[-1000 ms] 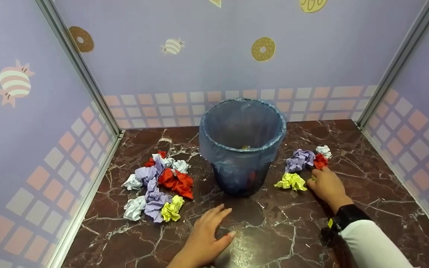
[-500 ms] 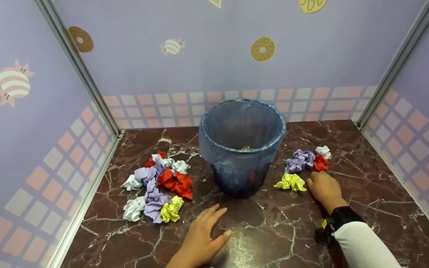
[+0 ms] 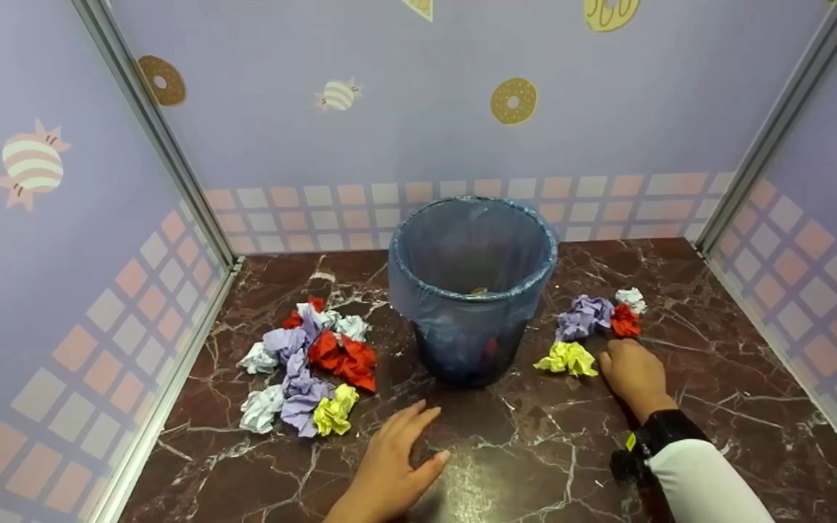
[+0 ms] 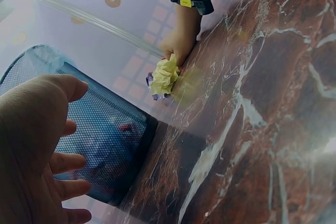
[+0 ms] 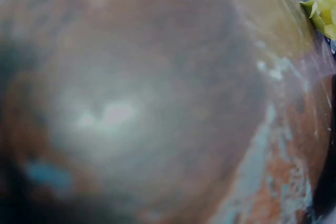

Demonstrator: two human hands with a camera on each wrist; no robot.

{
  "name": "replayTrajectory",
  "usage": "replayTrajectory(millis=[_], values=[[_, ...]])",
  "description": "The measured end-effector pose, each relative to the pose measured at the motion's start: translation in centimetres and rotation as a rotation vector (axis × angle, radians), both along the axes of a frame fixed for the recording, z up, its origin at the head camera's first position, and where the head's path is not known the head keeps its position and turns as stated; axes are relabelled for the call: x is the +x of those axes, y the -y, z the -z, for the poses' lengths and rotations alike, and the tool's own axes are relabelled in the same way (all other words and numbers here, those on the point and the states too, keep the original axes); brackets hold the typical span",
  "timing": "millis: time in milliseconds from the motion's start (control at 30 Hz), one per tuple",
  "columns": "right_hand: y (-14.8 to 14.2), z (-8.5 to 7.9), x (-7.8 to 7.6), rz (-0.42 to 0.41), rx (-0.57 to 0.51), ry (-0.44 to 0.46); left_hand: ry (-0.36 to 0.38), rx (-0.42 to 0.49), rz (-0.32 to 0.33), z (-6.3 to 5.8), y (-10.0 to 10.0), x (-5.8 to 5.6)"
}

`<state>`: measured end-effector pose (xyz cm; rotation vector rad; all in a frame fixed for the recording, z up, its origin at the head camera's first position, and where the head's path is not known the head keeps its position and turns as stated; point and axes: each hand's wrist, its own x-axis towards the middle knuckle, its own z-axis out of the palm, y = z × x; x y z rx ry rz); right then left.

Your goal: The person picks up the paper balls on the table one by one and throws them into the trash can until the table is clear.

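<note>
My right hand (image 3: 633, 372) is lowered to the table right of the bin, with its fingers curled under. They hide the crumpled yellow paper that showed at them earlier. Just beyond the knuckles lies a crumpled red paper (image 3: 625, 320), with purple paper (image 3: 584, 317) and a white paper ball (image 3: 631, 298) around it. Another yellow paper (image 3: 567, 359) sits left of this hand and also appears in the left wrist view (image 4: 165, 76). My left hand (image 3: 393, 461) hovers or rests low in front of the bin, fingers loosely spread and holding nothing.
A mesh bin (image 3: 473, 341) with a blue liner stands at the centre, some paper inside. To its left is a pile of crumpled red paper (image 3: 344, 359), purple, white and yellow paper. Patterned panels (image 3: 404, 131) enclose the marble-look table (image 3: 513, 450).
The right hand's fingers have curled in, and the yellow paper seen at them one second ago is now hidden. The right forearm has shifted slightly left. The left hand is almost unmoved.
</note>
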<state>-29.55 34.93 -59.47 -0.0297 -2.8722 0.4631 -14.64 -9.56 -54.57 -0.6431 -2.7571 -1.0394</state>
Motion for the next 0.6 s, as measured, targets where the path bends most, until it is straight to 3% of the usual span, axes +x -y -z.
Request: replayTrajectory(millis=[400,600], values=[[-0.1,0.0,0.5,-0.039,0.000,-0.023,0.005,-0.012,-0.033,-0.2,0.3,0.0],[-0.6,-1.4,0.3,-0.007,-0.112,-0.010,-0.009,-0.009,-0.044,-0.7,0.5,-0.3]])
